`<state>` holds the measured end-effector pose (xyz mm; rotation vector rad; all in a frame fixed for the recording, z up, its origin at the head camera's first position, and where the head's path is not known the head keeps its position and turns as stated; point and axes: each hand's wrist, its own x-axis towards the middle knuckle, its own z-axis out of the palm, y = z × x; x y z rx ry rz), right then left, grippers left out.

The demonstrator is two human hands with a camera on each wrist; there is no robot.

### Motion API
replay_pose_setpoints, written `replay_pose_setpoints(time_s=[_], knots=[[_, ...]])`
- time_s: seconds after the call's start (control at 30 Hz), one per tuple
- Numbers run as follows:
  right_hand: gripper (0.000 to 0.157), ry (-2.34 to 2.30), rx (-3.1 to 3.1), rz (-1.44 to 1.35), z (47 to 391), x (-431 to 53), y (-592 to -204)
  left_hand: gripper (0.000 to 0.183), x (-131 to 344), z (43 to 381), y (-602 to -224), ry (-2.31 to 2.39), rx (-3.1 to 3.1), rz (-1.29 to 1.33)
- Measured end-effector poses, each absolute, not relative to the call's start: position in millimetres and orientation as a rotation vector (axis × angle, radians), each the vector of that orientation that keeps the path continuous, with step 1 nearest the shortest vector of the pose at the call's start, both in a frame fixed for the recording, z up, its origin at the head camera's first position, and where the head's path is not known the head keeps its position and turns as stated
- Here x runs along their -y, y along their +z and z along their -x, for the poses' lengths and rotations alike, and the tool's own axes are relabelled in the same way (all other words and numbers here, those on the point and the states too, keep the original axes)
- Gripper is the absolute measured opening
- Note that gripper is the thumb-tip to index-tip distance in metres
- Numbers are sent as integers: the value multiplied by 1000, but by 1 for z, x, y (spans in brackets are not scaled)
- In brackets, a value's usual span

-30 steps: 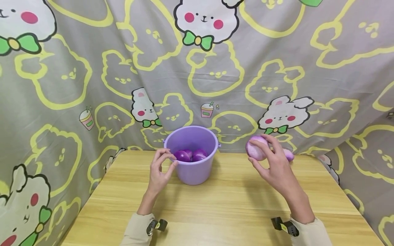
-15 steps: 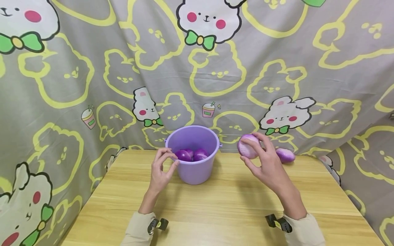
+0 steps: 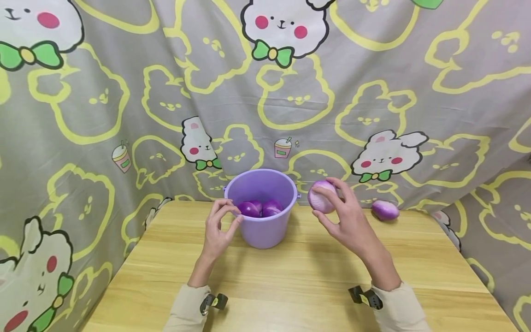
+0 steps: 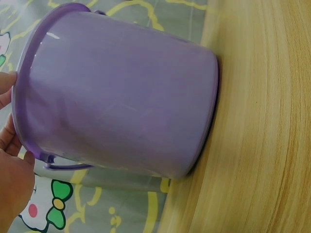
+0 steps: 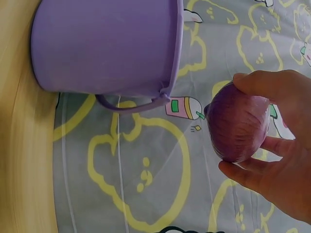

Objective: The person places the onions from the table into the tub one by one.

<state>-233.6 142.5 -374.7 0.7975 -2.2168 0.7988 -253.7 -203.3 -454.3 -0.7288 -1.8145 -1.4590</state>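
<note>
A purple bucket point(image 3: 265, 233) stands upright on the table, with several red onions point(image 3: 271, 208) inside it. My left hand point(image 3: 217, 230) pinches the near left part of its rim; the left wrist view shows fingertips point(image 4: 7, 138) right at that rim. Raised above the table, to the right of the bucket, is a red onion point(image 5: 238, 121) that my right hand point(image 3: 350, 221) grips between thumb and fingers. Another red onion point(image 3: 386, 210) lies on the table at the back right.
The wooden table point(image 3: 290, 286) backs onto a grey curtain point(image 3: 232, 106) with cartoon rabbits and yellow outlines. The bucket's handle point(image 5: 131, 104) hangs down its side in the right wrist view.
My right hand has moved left with the onion, closer to the bucket, uncovering the onion at the back right. My left hand stays at the rim.
</note>
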Motion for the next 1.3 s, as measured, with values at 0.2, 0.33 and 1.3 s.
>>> replay_pose_setpoints(time_s=[0.2,0.33,1.3], knots=[[58,794,2218,-833,235,-133,-375,16,202,253,-453,-1464,1815,729],[58,792,2207,-849,236,-125,-372,16,202,252,-452,-1462,1821,723],[54,812,2228,-967,250,-85,-368,15,202,252,-453,-1466,1815,732]])
